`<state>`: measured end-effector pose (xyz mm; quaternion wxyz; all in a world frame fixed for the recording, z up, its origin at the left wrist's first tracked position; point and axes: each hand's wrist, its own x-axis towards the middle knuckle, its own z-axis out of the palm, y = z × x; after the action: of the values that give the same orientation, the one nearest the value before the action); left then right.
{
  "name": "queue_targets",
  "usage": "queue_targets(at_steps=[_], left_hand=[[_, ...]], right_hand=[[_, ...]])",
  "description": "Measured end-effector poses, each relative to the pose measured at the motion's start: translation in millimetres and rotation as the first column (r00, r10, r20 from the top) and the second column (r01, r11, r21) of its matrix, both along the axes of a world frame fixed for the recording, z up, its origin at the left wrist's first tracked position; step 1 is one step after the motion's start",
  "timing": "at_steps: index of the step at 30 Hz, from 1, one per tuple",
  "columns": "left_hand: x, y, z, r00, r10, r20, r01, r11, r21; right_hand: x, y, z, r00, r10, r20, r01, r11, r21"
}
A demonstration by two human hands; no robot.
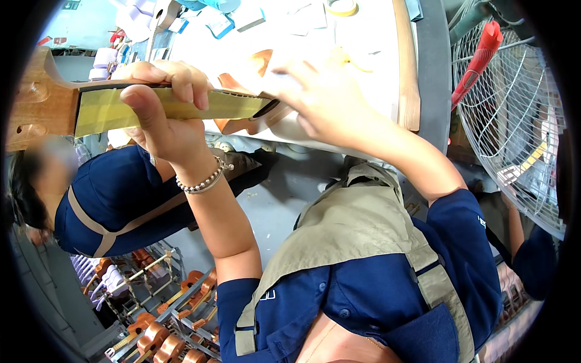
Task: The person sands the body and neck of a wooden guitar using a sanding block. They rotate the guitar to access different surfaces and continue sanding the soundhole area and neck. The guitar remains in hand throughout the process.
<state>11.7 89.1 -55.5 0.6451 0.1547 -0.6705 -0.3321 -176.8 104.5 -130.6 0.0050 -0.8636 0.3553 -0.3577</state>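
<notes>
My left hand (166,100) is closed around the neck of a small wooden ukulele, its thumb on the near side and its fingers over the far edge. Yellow tape (104,110) covers the fretboard, and the bare wooden headstock (43,103) points left. The ukulele's body (233,125) lies toward the white table, with the dark sound hole (266,109) near the end of the tape. Over the body, beside that hole, hovers my right hand (330,100), fingers stretched and apart, slightly blurred. I see nothing held in it.
The white worktable (369,85) has a wooden edge strip (407,66), a roll of yellow tape (342,6) and small blue-white boxes (219,24). At right stands a wire fan (514,109) with a red object (481,57). A co-worker (115,199) bends close at left. Ukuleles (154,339) fill racks behind.
</notes>
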Motion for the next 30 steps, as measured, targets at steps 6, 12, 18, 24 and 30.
queue_targets(at_steps=[6,12,18,24,30], left_hand=[[0,-6,1,1.0,0.006,0.005,-0.006,1.0,0.016],[3,-13,1,0.999,-0.011,-0.034,0.013,0.999,0.046],[12,-16,-1,0.998,-0.003,-0.064,0.007,0.998,0.061],[6,-15,1,0.999,0.022,-0.044,-0.021,0.999,0.03],[18,-16,2,1.0,0.008,0.019,-0.009,0.997,0.072]], right_hand=[[19,-8,-8,1.0,0.011,-0.013,-0.011,0.999,-0.032],[25,-13,-9,0.999,-0.012,-0.032,0.012,1.0,-0.004],[-11,7,1,0.996,-0.083,-0.035,0.087,0.989,0.116],[39,-30,-3,0.999,0.026,-0.048,-0.024,0.999,0.042],[44,-22,4,0.99,-0.117,-0.078,0.099,0.975,-0.199]])
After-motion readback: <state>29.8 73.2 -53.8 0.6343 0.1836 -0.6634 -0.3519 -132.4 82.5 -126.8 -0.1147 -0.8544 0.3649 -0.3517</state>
